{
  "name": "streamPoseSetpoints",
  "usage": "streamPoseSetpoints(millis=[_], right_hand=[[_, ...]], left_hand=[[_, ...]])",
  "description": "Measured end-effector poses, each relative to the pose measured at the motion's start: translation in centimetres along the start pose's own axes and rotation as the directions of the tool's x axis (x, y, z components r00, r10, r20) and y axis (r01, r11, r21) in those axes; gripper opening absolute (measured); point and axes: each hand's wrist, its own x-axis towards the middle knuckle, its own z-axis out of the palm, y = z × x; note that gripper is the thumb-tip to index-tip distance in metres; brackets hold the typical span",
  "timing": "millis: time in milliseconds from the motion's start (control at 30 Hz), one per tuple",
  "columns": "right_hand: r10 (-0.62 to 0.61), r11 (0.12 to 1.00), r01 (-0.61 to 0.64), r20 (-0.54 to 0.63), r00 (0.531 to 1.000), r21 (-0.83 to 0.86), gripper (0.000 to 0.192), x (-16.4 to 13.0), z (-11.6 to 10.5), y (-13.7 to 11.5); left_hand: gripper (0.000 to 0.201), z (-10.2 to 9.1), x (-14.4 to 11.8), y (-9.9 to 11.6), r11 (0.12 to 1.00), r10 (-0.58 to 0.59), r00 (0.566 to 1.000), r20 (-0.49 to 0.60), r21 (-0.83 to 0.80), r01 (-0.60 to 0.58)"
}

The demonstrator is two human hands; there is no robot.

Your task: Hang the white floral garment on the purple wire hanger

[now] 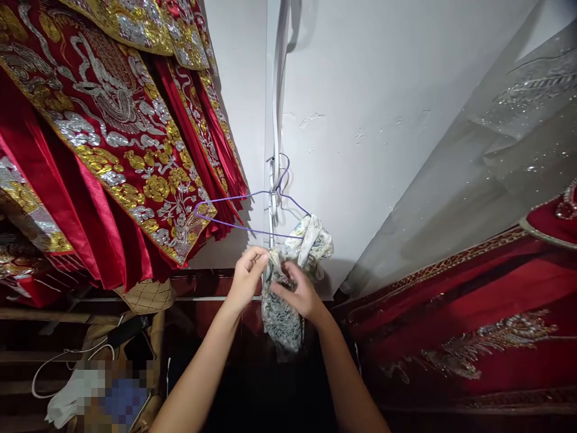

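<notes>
A purple wire hanger [243,227] hangs by its hook in front of the white wall. Bunched on its right end is part of a pale, patterned garment [283,322], whose lower part hangs down between my forearms. My left hand [247,273] pinches the top edge of that cloth between thumb and fingertips, just below the hanger's lower bar. On the other side, my right hand [301,293] has its thumb and fingers apart beside the cloth; whether it touches the fabric is hard to tell. The hanger's left end has no cloth on it.
Red costumes with gold and silver embroidery [112,120] hang at left. A sheer sparkling gown [518,144] and a red beaded gown [487,325] hang at right. A white strap [276,90] runs down the wall. At lower left, a wooden chair [155,343] holds cables and cloth.
</notes>
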Motion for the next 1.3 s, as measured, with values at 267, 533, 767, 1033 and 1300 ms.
streamPoseSetpoints(millis=[267,533,767,1033,1300], right_hand=[[-0.040,0.997,0.008,0.440,0.897,0.075,0.045,0.2,-0.8,-4.6],[0.257,0.946,-0.041,0.665,0.702,-0.323,0.030,0.3,-4.0,-6.9],[0.235,0.967,-0.024,0.850,0.471,-0.254,0.031,-1.5,-3.9,-7.5],[0.245,0.958,-0.099,0.595,0.765,-0.268,0.011,-1.9,-8.6,-5.0],[0.082,0.955,-0.072,0.024,0.996,-0.288,0.068,0.1,-9.0,2.1]], left_hand=[[0.061,-0.9,-1.8,1.1,0.978,0.094,0.968,0.231,0.159,-0.133],[0.050,-1.6,-4.8,-3.1,0.974,-0.071,0.896,0.438,0.225,-0.033],[0.048,1.9,-3.0,-4.0,0.926,-0.021,0.804,0.594,0.315,-0.209],[0.026,2.1,-3.4,-8.3,0.914,-0.079,0.842,0.533,0.376,-0.152],[0.038,-1.5,-5.9,-9.1,0.843,-0.315,0.882,0.352,0.531,0.089]])
